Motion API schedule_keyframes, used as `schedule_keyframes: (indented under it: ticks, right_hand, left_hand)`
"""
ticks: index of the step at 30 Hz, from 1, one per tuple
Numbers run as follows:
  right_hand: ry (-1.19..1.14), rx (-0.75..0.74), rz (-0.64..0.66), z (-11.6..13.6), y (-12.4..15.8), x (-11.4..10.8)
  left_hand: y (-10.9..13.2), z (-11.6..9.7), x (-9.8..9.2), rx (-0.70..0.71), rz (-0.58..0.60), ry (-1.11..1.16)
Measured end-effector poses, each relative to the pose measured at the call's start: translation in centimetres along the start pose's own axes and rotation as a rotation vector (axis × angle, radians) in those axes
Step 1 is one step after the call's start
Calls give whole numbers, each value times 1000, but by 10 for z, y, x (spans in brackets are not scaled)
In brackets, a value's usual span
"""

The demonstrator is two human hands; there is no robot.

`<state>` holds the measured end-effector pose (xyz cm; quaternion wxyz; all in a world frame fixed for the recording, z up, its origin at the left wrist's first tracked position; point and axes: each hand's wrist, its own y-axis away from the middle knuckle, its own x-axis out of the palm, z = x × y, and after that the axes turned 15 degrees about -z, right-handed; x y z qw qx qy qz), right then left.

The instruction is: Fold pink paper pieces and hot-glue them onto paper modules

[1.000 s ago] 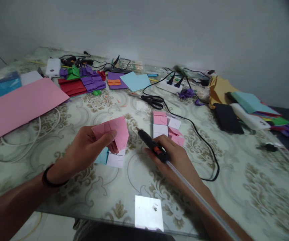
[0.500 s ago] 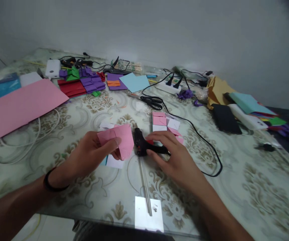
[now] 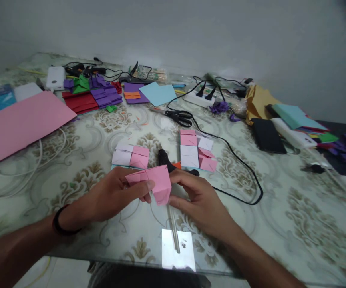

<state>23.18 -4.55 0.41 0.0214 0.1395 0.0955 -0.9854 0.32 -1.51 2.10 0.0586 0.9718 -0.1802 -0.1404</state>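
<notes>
the folded pink paper piece, held above the near table edge in front of the glue gun, is pinched between left hand and right hand, fingers closed on its edges; it appears light, thin and easily creased, best gripped at folded edges.

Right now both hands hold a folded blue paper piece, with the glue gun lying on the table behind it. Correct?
Not quite: the folded piece is pink, as the head view shows. Left hand and right hand both hold it, with the glue gun on the table behind.
</notes>
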Motion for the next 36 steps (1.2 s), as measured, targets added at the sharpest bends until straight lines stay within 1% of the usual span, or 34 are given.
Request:
schedule_keyframes:
  ticks: [4,9,12,16,18,22,25,29,36]
  right_hand:
    - [-33,60,-18,0,0,1]
    - [-49,90,-49,-3,2,4]
    - [-38,115,-74,-4,3,5]
    - [-17,144,-74,-3,2,6]
    - [-11,160,-68,-3,2,6]
    - [-6,178,-45,-3,2,6]
    - [2,186,-26,-2,2,6]
    - [20,182,-30,1,2,5]
    - [59,163,-22,1,2,10]
  left_hand:
    - [0,-2,-1,23,6,-5]
    - [0,0,-2,40,32,-59]
    - [0,1,-3,64,48,-75]
    - [1,-1,-4,100,64,-130]
    - [0,-3,-4,123,52,-169]
    - [-3,-1,-4,148,-18,-195]
    - [-5,1,-3,137,-52,-196]
    - [-6,2,-2,114,-63,-262]
    - [-3,1,0,73,-1,-266]
